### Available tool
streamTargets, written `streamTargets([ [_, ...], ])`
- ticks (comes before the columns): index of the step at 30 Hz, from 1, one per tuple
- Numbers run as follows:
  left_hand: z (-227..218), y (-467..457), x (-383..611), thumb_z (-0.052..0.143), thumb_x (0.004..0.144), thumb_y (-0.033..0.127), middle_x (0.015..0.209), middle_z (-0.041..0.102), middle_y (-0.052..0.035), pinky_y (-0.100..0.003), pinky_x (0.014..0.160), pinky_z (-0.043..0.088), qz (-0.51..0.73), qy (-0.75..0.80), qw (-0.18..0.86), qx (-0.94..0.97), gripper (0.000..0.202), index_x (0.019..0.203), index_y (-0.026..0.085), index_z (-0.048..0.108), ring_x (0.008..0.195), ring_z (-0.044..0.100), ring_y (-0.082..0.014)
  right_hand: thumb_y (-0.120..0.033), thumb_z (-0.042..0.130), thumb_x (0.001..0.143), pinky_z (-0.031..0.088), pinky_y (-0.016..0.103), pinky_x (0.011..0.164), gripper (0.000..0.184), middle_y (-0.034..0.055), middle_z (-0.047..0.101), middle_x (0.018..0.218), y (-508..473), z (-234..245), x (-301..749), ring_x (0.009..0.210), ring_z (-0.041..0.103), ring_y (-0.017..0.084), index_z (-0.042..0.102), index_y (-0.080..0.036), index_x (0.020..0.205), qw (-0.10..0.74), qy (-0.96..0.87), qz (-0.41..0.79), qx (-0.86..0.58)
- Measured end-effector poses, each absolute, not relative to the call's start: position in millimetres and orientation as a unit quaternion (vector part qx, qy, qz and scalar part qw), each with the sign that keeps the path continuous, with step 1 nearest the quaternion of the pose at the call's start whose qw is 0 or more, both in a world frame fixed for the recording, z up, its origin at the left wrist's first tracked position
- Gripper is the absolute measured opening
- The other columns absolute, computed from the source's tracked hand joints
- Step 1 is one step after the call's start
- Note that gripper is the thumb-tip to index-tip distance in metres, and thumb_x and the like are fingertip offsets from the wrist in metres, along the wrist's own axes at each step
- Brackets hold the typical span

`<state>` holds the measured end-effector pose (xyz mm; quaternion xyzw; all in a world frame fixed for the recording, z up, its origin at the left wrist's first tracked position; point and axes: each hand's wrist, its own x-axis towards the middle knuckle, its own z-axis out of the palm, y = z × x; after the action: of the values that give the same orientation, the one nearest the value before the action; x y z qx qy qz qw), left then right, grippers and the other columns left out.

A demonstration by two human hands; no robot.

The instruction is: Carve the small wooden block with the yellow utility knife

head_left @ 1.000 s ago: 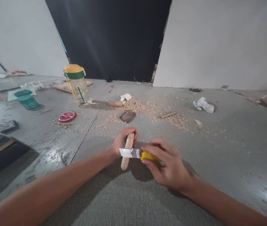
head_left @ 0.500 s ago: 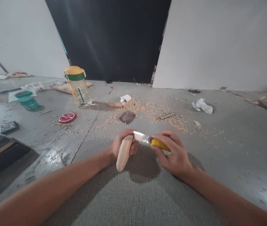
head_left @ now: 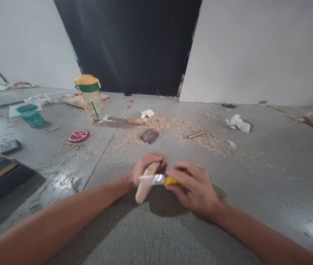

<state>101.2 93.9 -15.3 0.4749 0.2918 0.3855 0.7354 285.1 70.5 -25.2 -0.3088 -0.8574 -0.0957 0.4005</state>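
Observation:
My left hand (head_left: 148, 165) is wrapped round the far end of a pale, rounded piece of wood (head_left: 143, 192), whose near end tilts down toward me. In my right hand (head_left: 192, 184) is a utility knife (head_left: 170, 180) with a yellow handle and a silver neck. The knife's blade lies across the middle of the wood, pointing left, a little blurred by motion. Beyond my hands a dark brown flat piece (head_left: 149, 137) rests on the floor, its top edge pixelated. Wood shavings (head_left: 170, 127) are scattered round it.
A bottle with a yellow lid (head_left: 90, 97) stands back left, near a red round lid (head_left: 79, 136) and a teal container (head_left: 32, 117). A carving tool (head_left: 196, 135) and crumpled tissue (head_left: 238, 123) lie to the right. At the left edge sits a black case (head_left: 2, 180).
The knife has come from the wood's far end toward me and left, its blade now across the middle. My right hand moved along with it; my left hand still grips the wood.

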Motion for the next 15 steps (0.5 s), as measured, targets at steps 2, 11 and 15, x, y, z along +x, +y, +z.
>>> streamTargets([
  [2,-21.1,93.3,102.4,0.059,0.071,0.045,0.041,0.044,-0.0005,-0.027,0.047,0.033,0.356,0.255,0.757,0.484,0.036,0.05,0.019,0.047,0.041,0.04,-0.0115,-0.032,0.052,0.095,0.05,0.03,0.068,0.017,0.0055,0.061,0.092,79.2,-27.8,291.6,0.082,0.061,0.018,0.062,-0.024,0.107,0.432,-0.832,-0.077,-0.339],
  [11,-19.5,103.5,97.9,0.057,0.074,0.04,0.048,0.037,0.0036,-0.022,0.046,0.03,0.339,0.234,0.835,0.365,0.035,0.053,0.018,0.042,0.044,0.035,-0.0083,-0.037,0.053,0.095,0.047,0.028,0.06,0.019,0.0044,0.06,0.093,62.4,-23.9,284.1,0.072,0.058,0.015,0.065,-0.024,0.102,0.391,-0.865,-0.058,-0.308],
  [15,-19.4,104.4,97.5,0.055,0.074,0.041,0.05,0.037,0.0029,-0.023,0.048,0.031,0.334,0.245,0.828,0.378,0.035,0.053,0.018,0.04,0.048,0.035,-0.009,-0.039,0.051,0.097,0.046,0.028,0.059,0.021,0.0046,0.06,0.094,57.4,-21.8,277.7,0.071,0.059,0.014,0.064,-0.025,0.105,0.385,-0.866,-0.044,-0.317],
])
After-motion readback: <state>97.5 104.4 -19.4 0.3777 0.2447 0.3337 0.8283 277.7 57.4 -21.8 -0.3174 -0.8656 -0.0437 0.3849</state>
